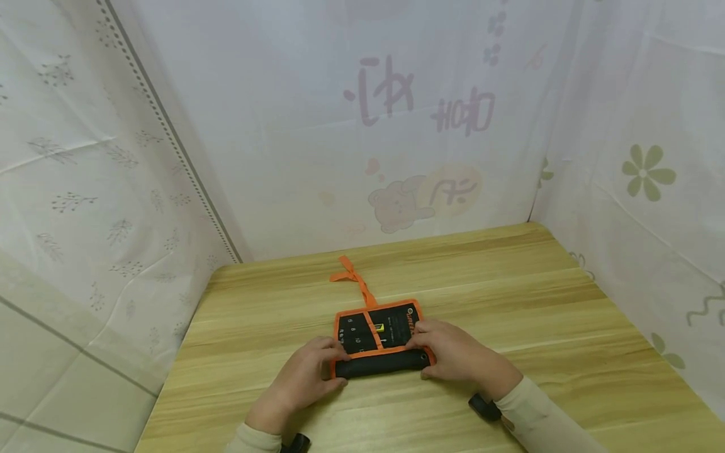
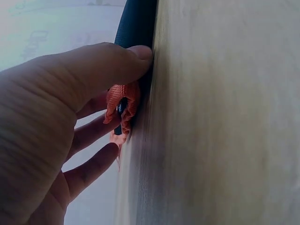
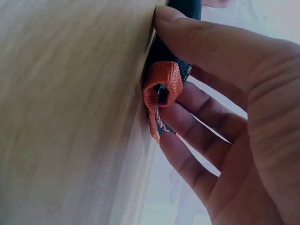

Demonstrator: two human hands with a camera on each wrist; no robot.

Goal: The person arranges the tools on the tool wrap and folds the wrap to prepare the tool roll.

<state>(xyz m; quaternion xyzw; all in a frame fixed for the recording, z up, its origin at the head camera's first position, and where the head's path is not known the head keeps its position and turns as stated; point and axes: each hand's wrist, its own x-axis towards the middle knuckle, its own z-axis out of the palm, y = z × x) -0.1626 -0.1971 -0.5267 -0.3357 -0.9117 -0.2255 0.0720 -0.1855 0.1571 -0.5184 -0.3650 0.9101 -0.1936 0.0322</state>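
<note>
A black tool roll [image 1: 399, 321] with orange trim lies on the table, its near end curled into a thick black tube. Printed numbers run down its left panel, and a small yellow label shows near the middle. My left hand [image 1: 306, 374] grips the left end of the tube, thumb on the near side and fingers over the top. At the other end, my right hand [image 1: 453, 352] holds the tube in the same manner. Both wrist views show the orange edging [image 3: 165, 72] coiled at the tube's ends. Whatever is inside the roll is hidden.
An orange tie strap [image 1: 364, 289] stretches from the roll's far edge toward the back of the wood-grain table [image 1: 255, 302]. Printed curtains [image 1: 294, 145] hang behind the table and along both sides.
</note>
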